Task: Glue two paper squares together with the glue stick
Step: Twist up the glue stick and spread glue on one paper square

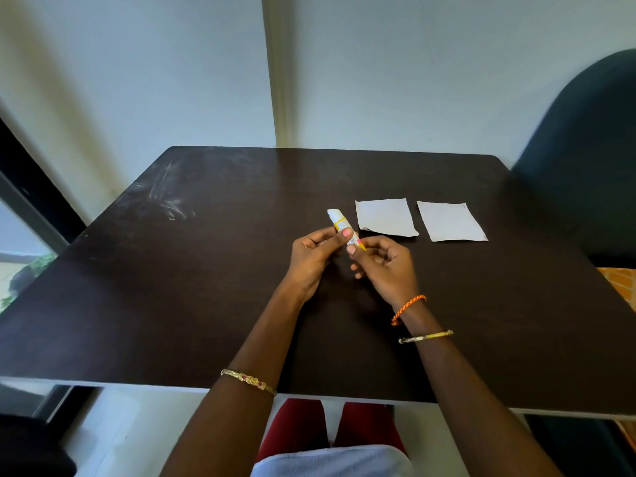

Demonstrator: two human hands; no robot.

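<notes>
Both hands hold the glue stick (345, 230) above the dark desk (206, 287), the left hand (315, 256) gripping its body and the right hand (383, 263) pinching its near end, while the two paper squares, one (384, 217) just beside the stick and the other (451, 221) further right, lie flat.

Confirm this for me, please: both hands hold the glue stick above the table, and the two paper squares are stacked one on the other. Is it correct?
Not quite. The head view shows the two paper squares lying side by side, apart, not stacked. The rest is right: the left hand and right hand hold the glue stick above the table.
</notes>
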